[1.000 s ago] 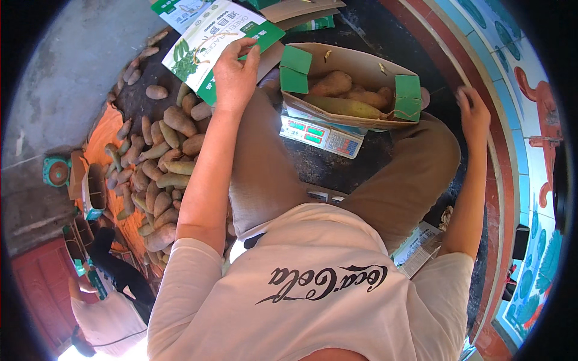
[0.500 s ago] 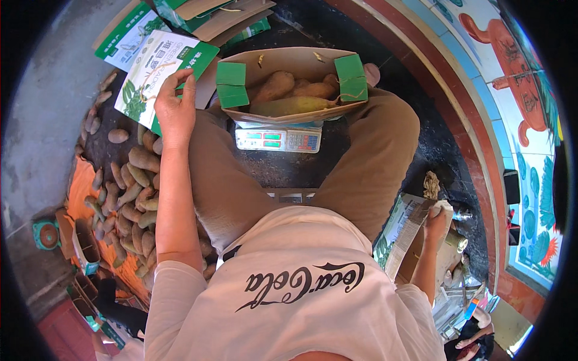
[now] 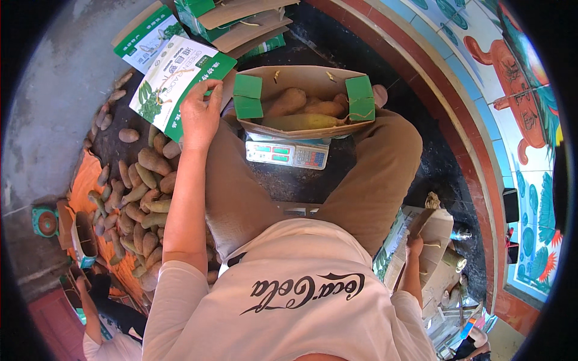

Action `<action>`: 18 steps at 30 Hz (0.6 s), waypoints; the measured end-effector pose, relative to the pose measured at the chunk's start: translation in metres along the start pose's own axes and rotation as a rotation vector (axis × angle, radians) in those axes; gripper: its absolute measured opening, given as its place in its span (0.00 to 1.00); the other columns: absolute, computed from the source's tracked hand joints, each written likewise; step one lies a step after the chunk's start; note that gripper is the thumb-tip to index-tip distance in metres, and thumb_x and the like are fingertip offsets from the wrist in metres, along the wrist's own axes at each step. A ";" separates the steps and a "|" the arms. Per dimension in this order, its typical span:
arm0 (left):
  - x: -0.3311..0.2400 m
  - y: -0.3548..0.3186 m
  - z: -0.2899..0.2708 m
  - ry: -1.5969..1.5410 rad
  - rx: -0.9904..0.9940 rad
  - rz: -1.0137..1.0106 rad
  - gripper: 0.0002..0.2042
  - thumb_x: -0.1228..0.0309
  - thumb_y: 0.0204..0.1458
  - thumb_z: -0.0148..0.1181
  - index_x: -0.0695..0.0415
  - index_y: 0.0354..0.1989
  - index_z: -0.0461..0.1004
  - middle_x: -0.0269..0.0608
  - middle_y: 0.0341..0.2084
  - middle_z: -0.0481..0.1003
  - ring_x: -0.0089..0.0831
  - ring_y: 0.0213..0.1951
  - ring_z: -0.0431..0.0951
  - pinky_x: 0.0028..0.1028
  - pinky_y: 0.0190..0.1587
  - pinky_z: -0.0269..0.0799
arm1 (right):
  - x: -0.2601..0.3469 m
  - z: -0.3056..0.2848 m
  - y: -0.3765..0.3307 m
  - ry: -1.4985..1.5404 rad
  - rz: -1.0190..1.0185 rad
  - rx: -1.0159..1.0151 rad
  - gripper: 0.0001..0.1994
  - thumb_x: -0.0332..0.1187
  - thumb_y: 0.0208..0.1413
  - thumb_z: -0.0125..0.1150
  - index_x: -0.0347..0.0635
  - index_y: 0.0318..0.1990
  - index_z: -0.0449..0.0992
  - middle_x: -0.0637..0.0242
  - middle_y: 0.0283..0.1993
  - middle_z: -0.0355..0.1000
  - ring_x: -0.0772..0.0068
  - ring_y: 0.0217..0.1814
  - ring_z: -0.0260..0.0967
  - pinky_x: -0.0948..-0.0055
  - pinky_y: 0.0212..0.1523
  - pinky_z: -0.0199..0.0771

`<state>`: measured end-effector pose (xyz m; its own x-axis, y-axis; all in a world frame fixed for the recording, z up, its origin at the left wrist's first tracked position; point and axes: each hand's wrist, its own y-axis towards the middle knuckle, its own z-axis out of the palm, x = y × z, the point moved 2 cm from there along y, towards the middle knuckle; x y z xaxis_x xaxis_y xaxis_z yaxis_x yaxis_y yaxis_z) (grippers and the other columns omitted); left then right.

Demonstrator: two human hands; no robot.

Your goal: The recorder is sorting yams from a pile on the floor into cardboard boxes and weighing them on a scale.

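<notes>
My left hand (image 3: 200, 112) is over my left thigh beside a white-and-green printed cardboard panel (image 3: 174, 67), thumb and fingers curled together. What they pinch, if anything, is hidden. My right hand (image 3: 414, 246) is low on the right, closed at the edge of a brown cardboard box (image 3: 435, 233); its fingertips are partly hidden. Between my knees, an open cardboard box (image 3: 247, 96) with green corner flaps rests on a digital scale (image 3: 288, 154). Inside are a long green radish (image 3: 301, 123) and several brown, soil-coated root vegetables (image 3: 291, 102).
A large heap of soil-coated root vegetables (image 3: 141, 204) lies left of my leg, partly on orange sheeting (image 3: 87, 177). Flattened cartons (image 3: 241, 27) are stacked ahead. A painted, tiled wall (image 3: 530, 156) curves along the right. Another person's arm (image 3: 91, 316) shows at lower left.
My right hand has moved down and slightly left along the cardboard box. The forward scene has shifted a little right and down. My left hand keeps its curled shape beside the panel.
</notes>
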<state>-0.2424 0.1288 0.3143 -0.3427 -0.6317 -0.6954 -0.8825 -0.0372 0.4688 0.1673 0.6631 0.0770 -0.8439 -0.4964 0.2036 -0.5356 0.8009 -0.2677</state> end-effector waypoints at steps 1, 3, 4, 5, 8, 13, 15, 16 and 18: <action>0.002 0.000 0.001 -0.007 0.010 -0.017 0.07 0.73 0.49 0.55 0.63 0.32 0.75 0.45 0.28 0.75 0.33 0.28 0.76 0.27 0.35 0.71 | 0.015 -0.004 -0.001 -0.020 -0.034 -0.017 0.13 0.37 0.45 0.57 0.39 0.37 0.74 0.47 0.35 0.72 0.46 0.41 0.69 0.58 0.41 0.69; 0.001 0.000 0.001 -0.019 0.021 -0.031 0.07 0.73 0.49 0.55 0.63 0.32 0.75 0.46 0.27 0.75 0.33 0.28 0.75 0.27 0.35 0.71 | 0.045 -0.010 0.005 0.011 -0.100 -0.017 0.13 0.37 0.46 0.58 0.40 0.38 0.74 0.48 0.34 0.72 0.46 0.41 0.69 0.56 0.40 0.68; 0.001 0.000 0.000 -0.009 0.023 -0.039 0.07 0.73 0.49 0.55 0.63 0.32 0.75 0.45 0.27 0.75 0.33 0.28 0.75 0.27 0.35 0.71 | 0.062 -0.012 0.009 0.039 -0.151 -0.021 0.13 0.37 0.46 0.59 0.40 0.37 0.73 0.48 0.34 0.72 0.46 0.41 0.69 0.56 0.40 0.68; 0.000 0.000 0.000 0.003 0.023 -0.048 0.07 0.73 0.49 0.55 0.63 0.32 0.75 0.45 0.27 0.75 0.33 0.28 0.75 0.27 0.34 0.71 | 0.082 -0.014 0.013 -0.004 -0.169 -0.030 0.13 0.37 0.46 0.58 0.39 0.37 0.73 0.48 0.34 0.72 0.45 0.41 0.69 0.55 0.40 0.68; 0.000 0.000 0.001 0.022 0.022 -0.031 0.07 0.73 0.49 0.55 0.63 0.31 0.75 0.45 0.27 0.75 0.34 0.28 0.76 0.27 0.35 0.71 | 0.129 -0.019 0.035 -0.113 -0.273 -0.081 0.14 0.40 0.49 0.54 0.39 0.38 0.72 0.48 0.34 0.72 0.45 0.40 0.69 0.55 0.40 0.69; 0.004 0.001 0.006 0.017 -0.029 0.007 0.06 0.72 0.48 0.56 0.61 0.30 0.75 0.47 0.27 0.75 0.37 0.29 0.76 0.28 0.34 0.71 | 0.171 -0.027 0.089 -0.255 -0.314 -0.151 0.13 0.38 0.50 0.51 0.45 0.41 0.72 0.51 0.34 0.73 0.50 0.39 0.70 0.56 0.38 0.70; 0.005 0.003 0.009 0.010 -0.043 -0.016 0.06 0.71 0.47 0.56 0.61 0.30 0.75 0.47 0.27 0.75 0.38 0.29 0.76 0.29 0.34 0.71 | 0.176 -0.020 0.101 -0.291 -0.311 -0.163 0.14 0.39 0.51 0.50 0.45 0.43 0.71 0.52 0.35 0.73 0.51 0.40 0.71 0.56 0.38 0.70; 0.008 0.002 0.008 0.038 -0.037 0.010 0.07 0.71 0.48 0.56 0.61 0.32 0.75 0.45 0.27 0.76 0.34 0.28 0.76 0.28 0.34 0.71 | 0.179 -0.020 0.101 -0.270 -0.357 -0.198 0.15 0.38 0.50 0.51 0.45 0.44 0.70 0.53 0.37 0.72 0.52 0.40 0.71 0.57 0.38 0.70; 0.014 -0.002 0.006 0.069 -0.044 0.012 0.09 0.70 0.49 0.55 0.61 0.34 0.75 0.43 0.27 0.76 0.31 0.28 0.76 0.27 0.33 0.70 | 0.189 -0.024 0.096 -0.337 -0.389 -0.184 0.19 0.38 0.48 0.56 0.46 0.48 0.68 0.56 0.43 0.70 0.54 0.43 0.69 0.57 0.40 0.70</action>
<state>-0.2478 0.1241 0.3004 -0.3290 -0.6845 -0.6506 -0.8629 -0.0621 0.5016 -0.0428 0.6537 0.1123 -0.5639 -0.8232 -0.0662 -0.8215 0.5673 -0.0579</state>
